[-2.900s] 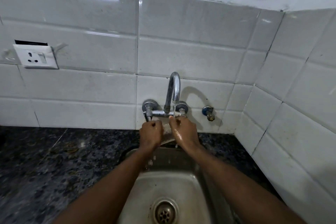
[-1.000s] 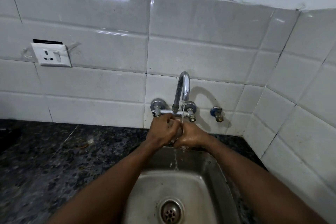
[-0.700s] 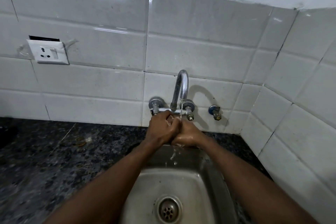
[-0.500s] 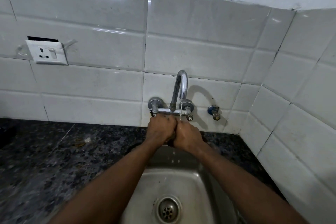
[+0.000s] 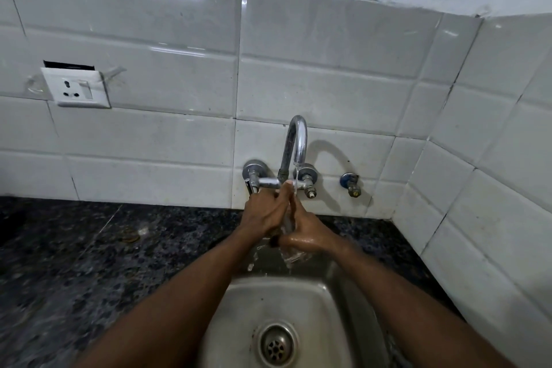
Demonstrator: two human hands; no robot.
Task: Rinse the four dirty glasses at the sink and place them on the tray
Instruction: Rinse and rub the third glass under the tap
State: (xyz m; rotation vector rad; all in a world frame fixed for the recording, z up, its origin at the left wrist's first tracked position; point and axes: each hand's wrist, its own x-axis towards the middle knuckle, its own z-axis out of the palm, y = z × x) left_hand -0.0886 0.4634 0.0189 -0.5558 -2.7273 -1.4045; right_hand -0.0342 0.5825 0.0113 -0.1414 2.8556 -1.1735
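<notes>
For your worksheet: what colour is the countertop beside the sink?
The countertop is black with grey speckles; head view.

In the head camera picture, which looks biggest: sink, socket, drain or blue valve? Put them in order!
1. sink
2. socket
3. drain, almost as big as the socket but nearer the camera, so those two are unsure
4. valve
</notes>
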